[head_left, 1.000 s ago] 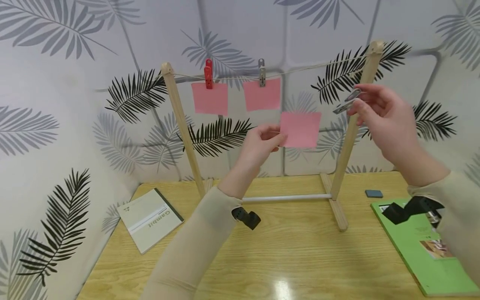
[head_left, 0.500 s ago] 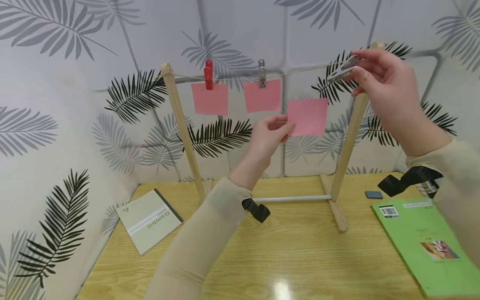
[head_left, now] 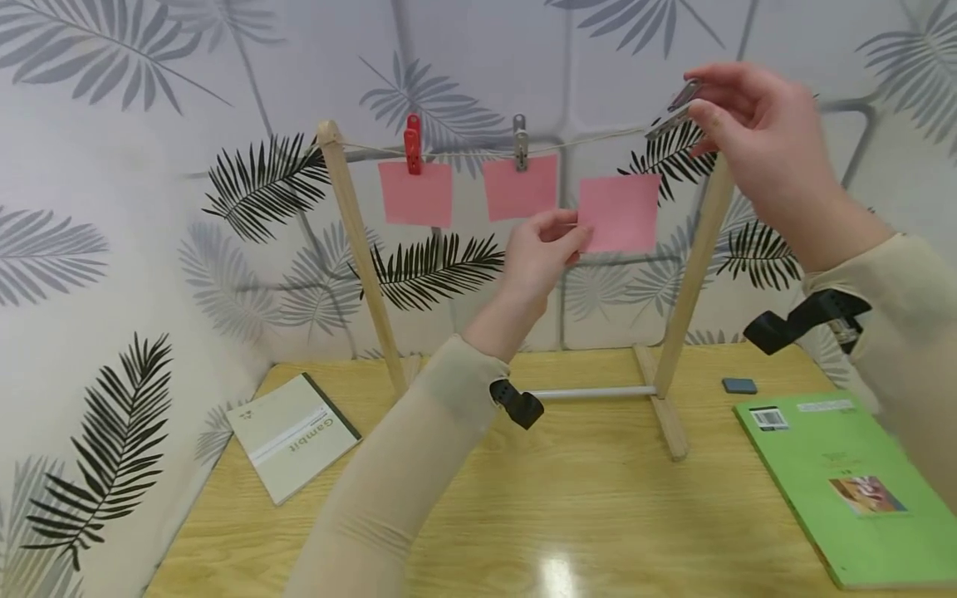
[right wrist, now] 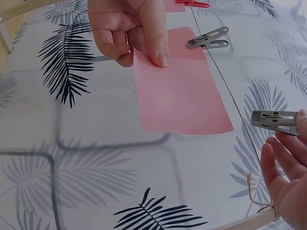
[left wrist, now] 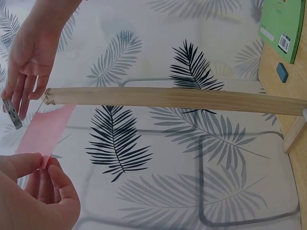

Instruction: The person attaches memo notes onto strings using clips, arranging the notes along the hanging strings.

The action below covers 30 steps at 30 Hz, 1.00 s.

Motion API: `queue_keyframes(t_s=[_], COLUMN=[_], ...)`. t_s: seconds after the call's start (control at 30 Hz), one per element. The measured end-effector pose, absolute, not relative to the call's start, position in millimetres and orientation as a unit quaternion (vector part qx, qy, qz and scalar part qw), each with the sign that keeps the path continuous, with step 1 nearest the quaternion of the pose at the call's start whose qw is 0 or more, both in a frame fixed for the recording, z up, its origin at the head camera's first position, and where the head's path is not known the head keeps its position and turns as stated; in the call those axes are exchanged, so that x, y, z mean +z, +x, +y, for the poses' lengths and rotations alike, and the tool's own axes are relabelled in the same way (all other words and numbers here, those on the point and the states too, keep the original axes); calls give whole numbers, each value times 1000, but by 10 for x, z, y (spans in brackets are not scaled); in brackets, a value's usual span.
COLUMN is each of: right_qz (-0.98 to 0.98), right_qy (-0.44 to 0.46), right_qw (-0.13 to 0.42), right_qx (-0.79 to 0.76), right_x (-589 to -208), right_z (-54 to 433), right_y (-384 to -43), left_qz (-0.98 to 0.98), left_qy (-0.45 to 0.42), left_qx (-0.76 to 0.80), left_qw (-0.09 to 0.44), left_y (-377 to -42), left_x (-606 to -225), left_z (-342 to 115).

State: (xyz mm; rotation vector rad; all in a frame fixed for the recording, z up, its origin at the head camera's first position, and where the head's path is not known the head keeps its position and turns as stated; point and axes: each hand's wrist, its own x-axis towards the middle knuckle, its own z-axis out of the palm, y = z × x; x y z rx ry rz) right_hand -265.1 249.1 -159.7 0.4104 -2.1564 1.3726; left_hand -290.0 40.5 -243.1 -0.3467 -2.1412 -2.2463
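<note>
My left hand (head_left: 540, 257) pinches a pink paper square (head_left: 622, 214) by its left edge, just below the string (head_left: 598, 138). With thumb and fingers my right hand (head_left: 763, 137) holds a grey clothespin (head_left: 671, 116) at the line's height, above the paper's upper right corner. In the right wrist view that clothespin (right wrist: 273, 120) is beside the string and apart from the paper (right wrist: 182, 100). Two more pink squares hang from the line, one under a red clothespin (head_left: 413, 144), the other under a grey clothespin (head_left: 520, 143).
Wooden posts (head_left: 360, 249) carry the string, joined low down by a white rod (head_left: 591, 392). On the table (head_left: 463, 523) lie a Gambit notebook (head_left: 295, 438) at left, and a green book (head_left: 852, 490) and small blue-grey block (head_left: 739, 386) at right.
Both hands have risen. The left hand carried the pink square up and to the right, towards the string. The right hand raised the clothespin to the line.
</note>
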Motion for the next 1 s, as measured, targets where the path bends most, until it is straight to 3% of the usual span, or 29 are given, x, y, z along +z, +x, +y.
queue_keyframes(t_s=[1.0], right_qz=[-880], right_qy=[131], right_qw=[258], right_qx=[377], right_x=[-1350], right_z=[2375], right_y=[-2820], left_qz=[-668], left_qy=[-103], left_qx=[-737], left_qw=[13], left_y=[-2996], left_x=[-2350], left_z=[519])
